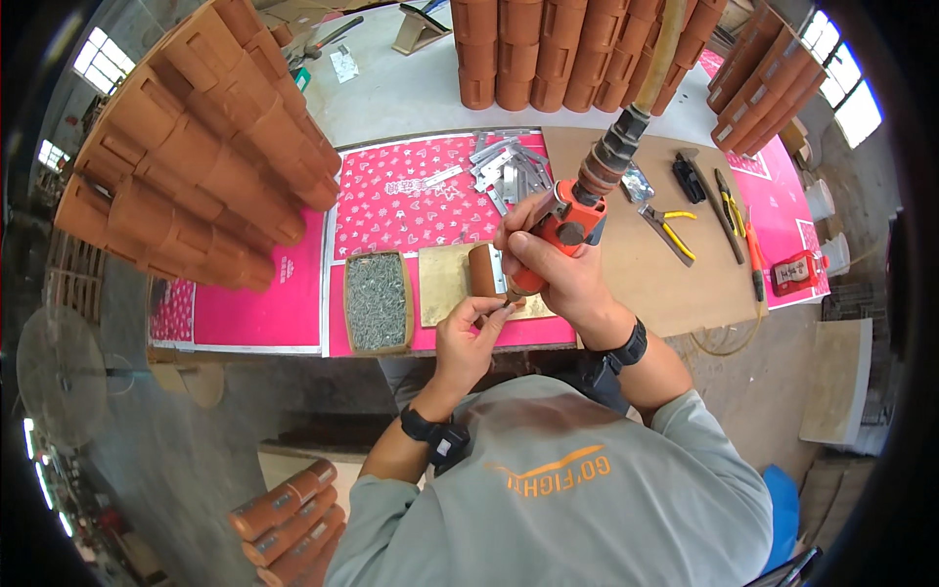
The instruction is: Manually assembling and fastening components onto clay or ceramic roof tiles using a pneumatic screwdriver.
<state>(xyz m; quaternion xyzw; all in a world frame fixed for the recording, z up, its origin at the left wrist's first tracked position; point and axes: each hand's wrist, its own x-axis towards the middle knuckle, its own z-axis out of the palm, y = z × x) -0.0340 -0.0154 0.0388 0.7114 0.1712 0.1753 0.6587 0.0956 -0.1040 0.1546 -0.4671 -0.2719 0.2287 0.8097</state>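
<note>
My right hand (567,279) is wrapped around an orange-red air screwdriver (569,217), a thick hose (657,68) running up from its top. The tool's lower end points down at a short brown cylinder (481,269) lying on a yellowish board (442,284). Along the cylinder's right side sits a silver metal plate (498,266). My left hand (464,342) pinches with thumb and forefinger beside the tool's tip, at the cylinder's near end; what lies between those fingertips is too small to make out. Left of the board stands a tray (347,305) full of small screws.
Silver metal plates (511,168) lie piled beyond the board. Tall stacks of brown cylinders stand at the left (196,147) and back (558,54). To the right are yellow-handled pliers (675,235), a hammer (719,201) and a red box (794,272). More cylinders (293,519) lie below left.
</note>
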